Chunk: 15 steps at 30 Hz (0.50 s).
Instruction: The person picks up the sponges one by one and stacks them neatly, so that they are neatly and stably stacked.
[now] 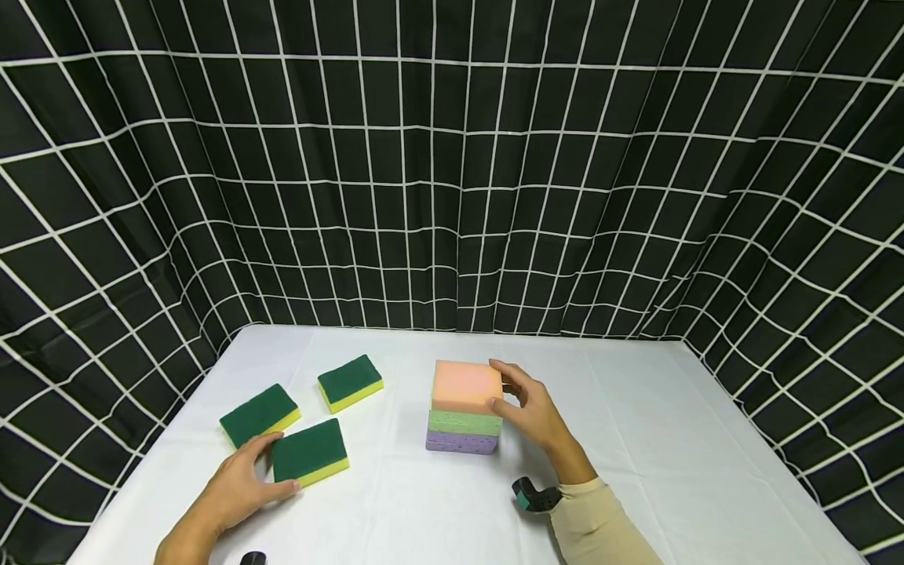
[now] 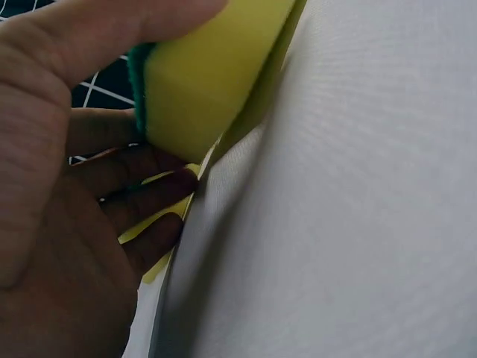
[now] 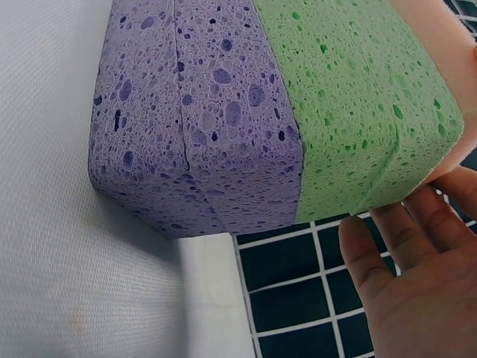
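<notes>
My left hand (image 1: 236, 486) holds the nearest green-and-yellow scouring sponge (image 1: 311, 451) by its left end, thumb on the near side and fingers at the far side. In the left wrist view its yellow foam (image 2: 209, 82) lies between thumb and fingers, close to the cloth. A stack stands right of the middle: a purple sponge (image 1: 461, 442) at the bottom, a green sponge (image 1: 464, 422) on it, and a peach sponge (image 1: 466, 383) on top. At the stack's right side, my right hand (image 1: 533, 408) grips the peach sponge between thumb and fingers.
Two more scouring sponges lie green side up, one (image 1: 260, 414) just beyond my left hand and one (image 1: 349, 382) farther back. A white cloth (image 1: 395, 510) covers the table. Black curtains with a white grid (image 1: 452, 188) enclose the back and sides.
</notes>
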Available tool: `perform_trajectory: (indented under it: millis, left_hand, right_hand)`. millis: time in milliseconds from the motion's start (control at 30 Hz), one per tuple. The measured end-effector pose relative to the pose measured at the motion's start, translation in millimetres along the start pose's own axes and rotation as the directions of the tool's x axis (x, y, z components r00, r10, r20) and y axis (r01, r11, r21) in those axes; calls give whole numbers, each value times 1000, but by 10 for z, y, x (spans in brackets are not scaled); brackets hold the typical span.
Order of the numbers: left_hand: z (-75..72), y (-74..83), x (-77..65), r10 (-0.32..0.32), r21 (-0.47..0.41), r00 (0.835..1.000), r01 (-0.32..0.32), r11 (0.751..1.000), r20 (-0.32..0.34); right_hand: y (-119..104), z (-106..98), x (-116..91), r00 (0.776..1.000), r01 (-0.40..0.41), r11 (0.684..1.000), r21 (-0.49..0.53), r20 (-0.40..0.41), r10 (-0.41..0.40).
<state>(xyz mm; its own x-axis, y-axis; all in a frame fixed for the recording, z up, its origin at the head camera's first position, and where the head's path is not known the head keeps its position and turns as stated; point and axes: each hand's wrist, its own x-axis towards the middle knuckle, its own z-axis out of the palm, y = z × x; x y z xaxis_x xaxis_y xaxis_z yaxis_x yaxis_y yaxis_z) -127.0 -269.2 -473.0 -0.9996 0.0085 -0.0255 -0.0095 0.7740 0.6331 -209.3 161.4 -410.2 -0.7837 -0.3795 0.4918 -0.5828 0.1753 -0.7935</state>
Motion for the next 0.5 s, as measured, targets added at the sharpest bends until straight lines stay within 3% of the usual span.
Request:
perform_trajectory:
  millis: [300, 500]
  left_hand:
    - [-6, 55, -27, 18, -127, 996, -30, 991, -89]
    - [-5, 123, -41, 38, -276, 983, -87, 957, -178]
  right_hand:
    - [7, -6, 5, 1000, -3, 1000, 1, 4, 3]
    - [5, -7, 3, 1000, 4, 1000, -1, 2, -4]
